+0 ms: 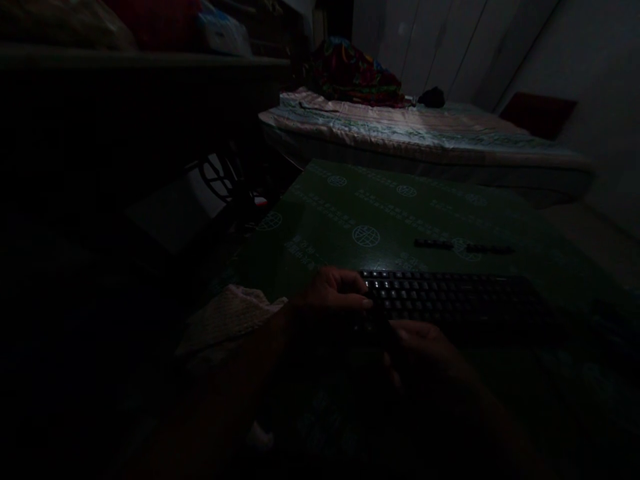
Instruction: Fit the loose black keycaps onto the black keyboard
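Two bare hands meet at the left end of a dark keyboard, in very dim light. The keyboard (450, 297) lies on the near half of a green tabletop (320, 200) printed with pale globe emblems and lettering, its rows of keys running off to the right until they fade into shadow. The left hand (336, 290) is at the keyboard's left end, its fingers bent and its thumb stretched along toward the keys; I cannot tell whether it pinches anything. The right hand (425, 343) is nearer the viewer, by the front edge, fingers curled inward; the dark hides whether they grip something. Beyond the keyboard, well apart from both hands, a short dark strip (434, 244) lies roughly in line with a second dark strip (490, 249), just to its right. A pale, textured cloth (240, 310) is bunched beside the left forearm. Past the table's far edge stands a bed (400, 127) with a striped cover, bearing a heaped, patterned blanket (350, 73) and a small black bundle (432, 98). At upper left, a ledge (150, 57) carries a pale packet (225, 30).
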The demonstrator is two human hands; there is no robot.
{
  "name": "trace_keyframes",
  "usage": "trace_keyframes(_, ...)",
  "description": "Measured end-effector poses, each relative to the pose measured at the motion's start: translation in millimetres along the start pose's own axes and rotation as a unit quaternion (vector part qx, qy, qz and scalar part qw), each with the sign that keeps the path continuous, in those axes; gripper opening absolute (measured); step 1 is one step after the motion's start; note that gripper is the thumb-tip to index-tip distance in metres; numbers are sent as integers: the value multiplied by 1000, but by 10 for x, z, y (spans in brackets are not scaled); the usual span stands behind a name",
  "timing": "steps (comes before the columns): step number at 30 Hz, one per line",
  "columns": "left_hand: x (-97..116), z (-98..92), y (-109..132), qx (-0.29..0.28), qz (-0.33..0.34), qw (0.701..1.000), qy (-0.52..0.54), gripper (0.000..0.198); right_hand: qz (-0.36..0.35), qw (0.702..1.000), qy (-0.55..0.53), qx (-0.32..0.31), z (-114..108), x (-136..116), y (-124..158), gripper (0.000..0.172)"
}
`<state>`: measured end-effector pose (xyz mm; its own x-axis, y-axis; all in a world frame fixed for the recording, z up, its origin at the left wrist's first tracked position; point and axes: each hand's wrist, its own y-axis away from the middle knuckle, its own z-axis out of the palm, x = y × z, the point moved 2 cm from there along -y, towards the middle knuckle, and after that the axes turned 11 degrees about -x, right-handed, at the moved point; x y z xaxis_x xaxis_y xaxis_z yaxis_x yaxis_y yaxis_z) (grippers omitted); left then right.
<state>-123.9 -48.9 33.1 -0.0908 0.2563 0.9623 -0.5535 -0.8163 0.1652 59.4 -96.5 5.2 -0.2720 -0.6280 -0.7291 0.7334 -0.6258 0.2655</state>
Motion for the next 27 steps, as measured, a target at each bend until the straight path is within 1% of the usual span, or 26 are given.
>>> trace_keyframes(4,-45,37,-8,-72,-27,996,-36,24,-4,999,-16,42,-74,128,178,33)
trace_keyframes(7,-53,43,-20,-93,-28,993,-64,22,1,996,-4,89,-143,114,286,35)
trace_keyframes(9,-41,38,-31,-86,-13,992,-89,22,6,991,15,129,-192,66,345,37)
trace_keyframes(10,-34,34,-37,-72,-3,993,-96,22,9,989,24,148,-214,38,370,38)
trace_keyframes(13,-24,20,-44,-1,22,995,-95,21,11,982,40,185,-259,-27,415,41)
trace_keyframes(15,-26,18,-42,40,31,994,-100,21,12,982,42,186,-266,-45,420,40)
trace_keyframes(18,-32,26,-42,65,34,991,-116,22,19,983,43,178,-261,-38,408,34)
trace_keyframes(21,-33,29,-48,69,32,989,-127,22,20,987,38,153,-259,-12,386,31)
trace_keyframes(23,-34,25,-58,62,28,989,-134,20,17,990,19,136,-263,8,372,30)
trace_keyframes(27,-36,14,-72,44,30,987,-149,20,22,991,-22,130,-282,46,355,26)
